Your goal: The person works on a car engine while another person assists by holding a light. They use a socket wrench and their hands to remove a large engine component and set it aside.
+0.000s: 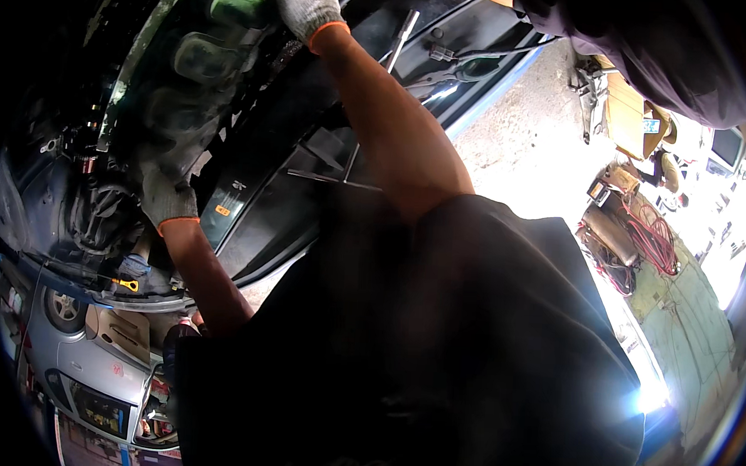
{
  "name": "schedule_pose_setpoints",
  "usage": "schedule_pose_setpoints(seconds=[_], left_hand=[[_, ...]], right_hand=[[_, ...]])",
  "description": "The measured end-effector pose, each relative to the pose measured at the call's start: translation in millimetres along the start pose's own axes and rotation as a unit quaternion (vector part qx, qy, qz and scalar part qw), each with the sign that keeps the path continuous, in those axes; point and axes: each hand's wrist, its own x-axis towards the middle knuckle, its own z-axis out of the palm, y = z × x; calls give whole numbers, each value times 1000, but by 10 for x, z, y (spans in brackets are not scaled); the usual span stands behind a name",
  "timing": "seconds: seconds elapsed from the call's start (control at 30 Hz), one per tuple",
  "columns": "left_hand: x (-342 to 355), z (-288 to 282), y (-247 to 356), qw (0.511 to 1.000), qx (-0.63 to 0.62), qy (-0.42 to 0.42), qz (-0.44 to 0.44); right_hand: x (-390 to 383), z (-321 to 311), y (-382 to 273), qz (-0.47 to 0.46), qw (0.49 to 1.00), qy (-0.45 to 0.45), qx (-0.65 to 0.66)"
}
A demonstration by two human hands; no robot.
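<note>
Both my hands wear grey work gloves with orange cuffs and reach into a car's engine bay. Between them lies a long, dirty engine part (202, 59) with rounded bulges, lit greenish at its far end. My right hand (309, 9) is at that far end, its fingers curled against the part. My left hand (168, 195) is at the near end, fingers bent around it and partly lost in shadow. A metal T-handle wrench (347, 169) lies on the dark panel beneath my right arm. A yellow pull ring (127, 285) shows near the front edge of the bay.
A person in dark clothes (639, 45) stands at the upper right. A black cable clamp (459, 66) rests on the car's edge. Cardboard (624, 111), coiled red hose (652, 237) and a bright lamp (653, 399) are at right. A silver car (85, 354) stands at lower left.
</note>
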Motion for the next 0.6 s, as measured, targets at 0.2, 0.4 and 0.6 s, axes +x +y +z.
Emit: schedule_pose_setpoints(seconds=[0.2,0.4,0.6], left_hand=[[-75,98,163,986,152,47,47],[-181,316,710,939,-239,156,-192],[-224,388,1081,893,-327,180,-250]], right_hand=[[-214,-32,-351,24,951,26,-307],[-35,-95,-106,57,978,-6,-199],[72,-198,176,53,991,-18,119]])
